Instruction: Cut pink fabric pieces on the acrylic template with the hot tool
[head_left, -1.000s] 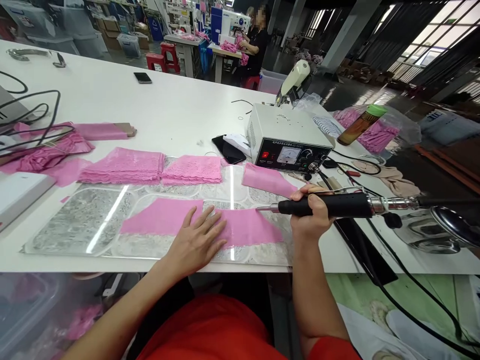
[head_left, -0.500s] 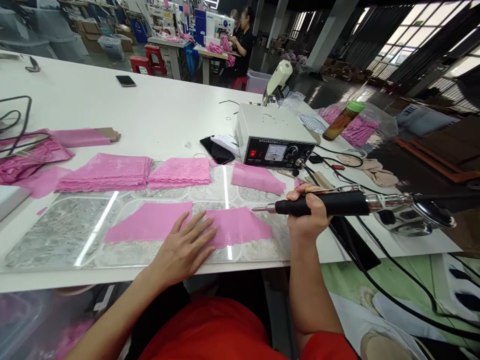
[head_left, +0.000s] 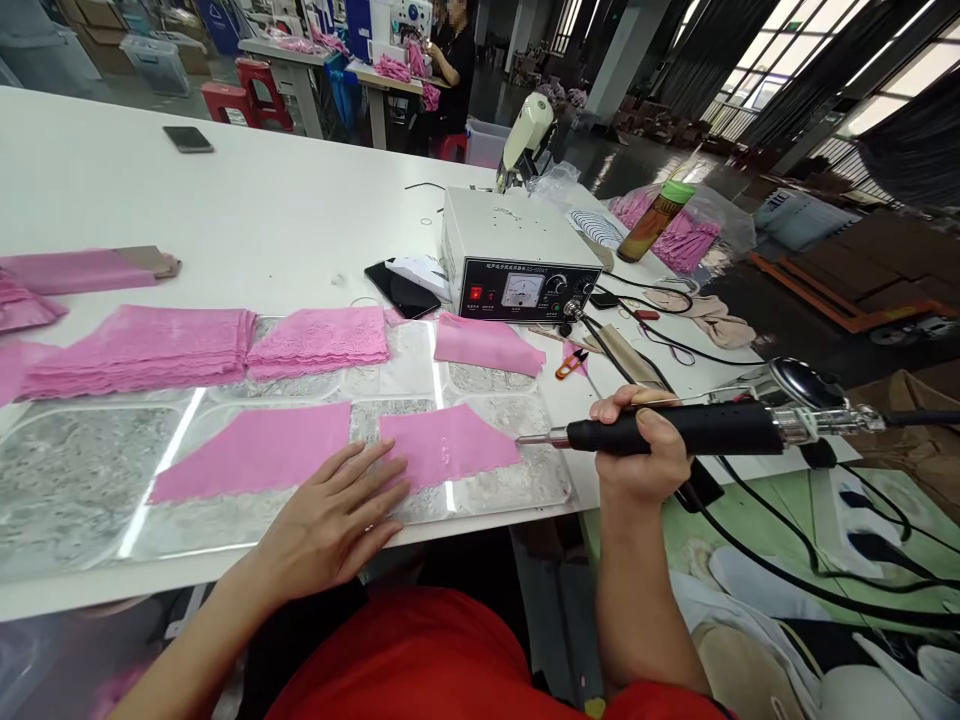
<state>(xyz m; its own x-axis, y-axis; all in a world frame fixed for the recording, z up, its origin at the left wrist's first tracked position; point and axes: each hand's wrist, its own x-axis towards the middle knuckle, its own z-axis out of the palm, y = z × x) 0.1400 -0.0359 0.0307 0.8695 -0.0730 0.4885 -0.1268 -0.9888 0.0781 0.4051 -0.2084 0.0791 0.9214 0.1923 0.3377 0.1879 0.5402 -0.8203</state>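
Observation:
My left hand (head_left: pixel 334 515) lies flat with its fingers spread, its fingertips on the left edge of the right-hand pink fabric piece (head_left: pixel 450 440). To its left lies a second pink fabric piece (head_left: pixel 262 450), with a narrow gap between the two. My right hand (head_left: pixel 641 450) is closed round a black ultrasonic handpiece (head_left: pixel 705 428), held level and pointing left. Its thin metal tip is at the right corner of the right-hand piece; whether it touches the fabric I cannot tell. Both pieces lie on a patterned clear-topped mat (head_left: pixel 97 470).
Behind the mat's front row are two stacks of pink fabric (head_left: pixel 150 345) (head_left: pixel 322 340) and a single piece (head_left: pixel 487 343). A control box (head_left: pixel 517 250), a phone (head_left: pixel 403 290) and orange snips (head_left: pixel 571 364) lie beyond. The handpiece's black cable (head_left: pixel 750 560) trails right. A person (head_left: pixel 450 70) sits at a sewing machine.
The handpiece tip has moved from the right-hand piece's upper edge down to its right corner. The view has shifted right. My left hand stays flat on the fabric.

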